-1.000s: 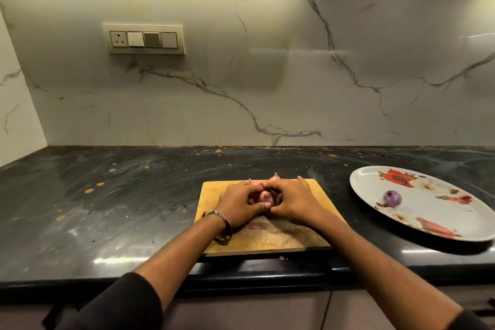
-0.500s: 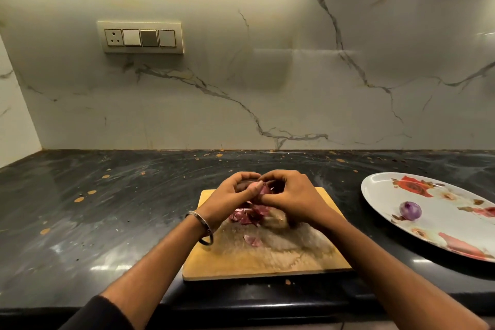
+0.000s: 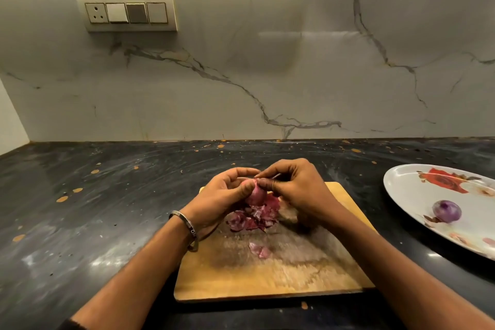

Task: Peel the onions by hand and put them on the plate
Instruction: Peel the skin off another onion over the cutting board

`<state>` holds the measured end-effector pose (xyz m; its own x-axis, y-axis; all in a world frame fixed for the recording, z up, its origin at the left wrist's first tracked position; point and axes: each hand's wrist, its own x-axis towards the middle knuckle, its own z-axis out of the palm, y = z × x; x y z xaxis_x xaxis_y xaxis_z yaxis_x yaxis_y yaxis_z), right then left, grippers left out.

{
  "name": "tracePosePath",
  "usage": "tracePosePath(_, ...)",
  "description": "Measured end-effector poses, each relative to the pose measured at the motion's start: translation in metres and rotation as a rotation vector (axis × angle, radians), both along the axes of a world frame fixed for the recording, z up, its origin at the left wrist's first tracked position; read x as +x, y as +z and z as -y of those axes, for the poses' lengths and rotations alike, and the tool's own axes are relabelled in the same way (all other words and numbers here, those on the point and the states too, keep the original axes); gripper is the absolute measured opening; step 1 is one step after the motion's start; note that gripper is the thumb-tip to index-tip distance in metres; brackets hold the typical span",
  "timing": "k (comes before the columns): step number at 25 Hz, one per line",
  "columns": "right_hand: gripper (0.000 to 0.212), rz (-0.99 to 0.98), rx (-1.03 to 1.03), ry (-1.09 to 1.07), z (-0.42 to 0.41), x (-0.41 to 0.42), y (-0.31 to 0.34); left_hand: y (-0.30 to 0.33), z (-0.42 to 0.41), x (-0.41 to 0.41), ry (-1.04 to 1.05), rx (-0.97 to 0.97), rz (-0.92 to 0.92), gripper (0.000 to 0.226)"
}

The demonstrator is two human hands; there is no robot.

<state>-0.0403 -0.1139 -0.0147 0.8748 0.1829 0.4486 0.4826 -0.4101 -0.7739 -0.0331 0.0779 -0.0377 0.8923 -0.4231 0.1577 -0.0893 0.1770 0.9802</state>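
Two small round purple-red onions: one held [image 3: 256, 194], one peeled [image 3: 446, 211]. One white oval flowered plate [image 3: 407, 190]. One rectangular wooden cutting board [image 3: 267, 276]. One metal bangle [image 3: 187, 228].

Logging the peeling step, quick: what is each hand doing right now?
Left hand: closed, holding the onion above the cutting board.
Right hand: closed, fingertips pinching at the onion's top, apparently its skin.

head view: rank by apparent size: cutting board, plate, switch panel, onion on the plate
1. cutting board
2. plate, cut off by the frame edge, so the order with the board is unsure
3. switch panel
4. onion on the plate
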Motion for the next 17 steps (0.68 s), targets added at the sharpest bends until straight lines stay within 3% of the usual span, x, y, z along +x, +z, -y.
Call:
tracePosePath(5, 0.012, 0.380, -0.271, -0.074, -0.0082, 0.0035, -0.0078, -0.0051, 0.0029, -0.0003, 0.012, -0.054, -0.046, 0.047)
tracePosePath(8, 0.015, 0.452, -0.333, -0.091, -0.0084, 0.0045, -0.0080, -0.0018, 0.0073, -0.0032, -0.040, -0.096, -0.080, 0.048)
tracePosePath(11, 0.015, 0.396, -0.263, -0.063, -0.0091, 0.0024, -0.0081, -0.0007, 0.0088, -0.0055, -0.052, -0.104, -0.070, 0.041)
tracePosePath(17, 0.029, 0.064, -0.067, 0.005, -0.0067, -0.0015, -0.0057, -0.0042, 0.0084, -0.0037, 0.047, 0.030, 0.102, 0.041)
